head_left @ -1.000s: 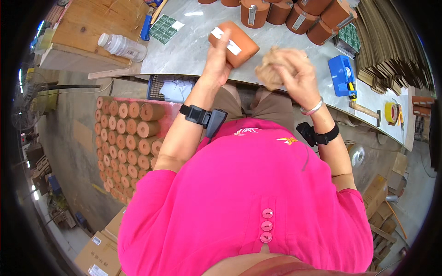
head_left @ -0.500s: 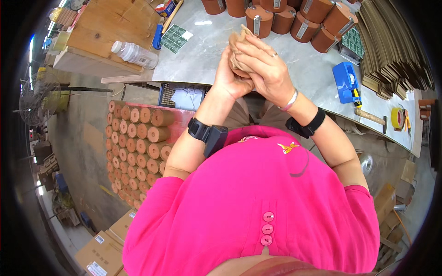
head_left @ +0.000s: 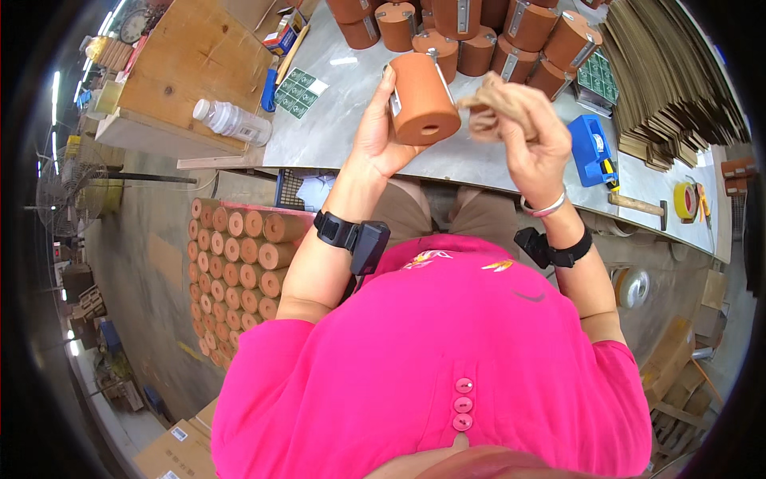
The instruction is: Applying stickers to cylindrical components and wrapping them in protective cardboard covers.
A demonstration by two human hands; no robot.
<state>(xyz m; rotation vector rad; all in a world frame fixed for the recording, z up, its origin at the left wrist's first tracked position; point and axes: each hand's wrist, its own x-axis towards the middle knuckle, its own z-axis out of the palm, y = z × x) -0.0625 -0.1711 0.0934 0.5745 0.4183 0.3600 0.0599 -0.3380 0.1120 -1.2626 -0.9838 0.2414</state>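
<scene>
A reddish-brown clay cylinder (head_left: 423, 96) with a small hole in its end rests in my left hand (head_left: 373, 132), tilted above the table's near edge. The fingers of that hand wrap its left side, partly hidden behind it. To its right, my right hand (head_left: 538, 144) grips a crumpled tan cloth (head_left: 503, 104), just apart from the cylinder. A metal strip lies along the cylinder's side. Behind it, several similar cylinders (head_left: 531, 28) with metal strips stand stacked on the grey table (head_left: 335, 88).
At left are a clear plastic bottle (head_left: 231, 121), a wooden board (head_left: 187, 56) and a sheet of green labels (head_left: 299, 93). On the right lie a blue tape dispenser (head_left: 592, 150), a hammer (head_left: 638, 204), yellow tape (head_left: 684, 201) and stacked cardboard (head_left: 666, 80). Wrapped cylinders (head_left: 239, 263) stand below left.
My hands have moved apart. The cloth, earlier wrapped over the cylinder between both hands, has come away to the right in my right hand, leaving the cylinder uncovered in my left.
</scene>
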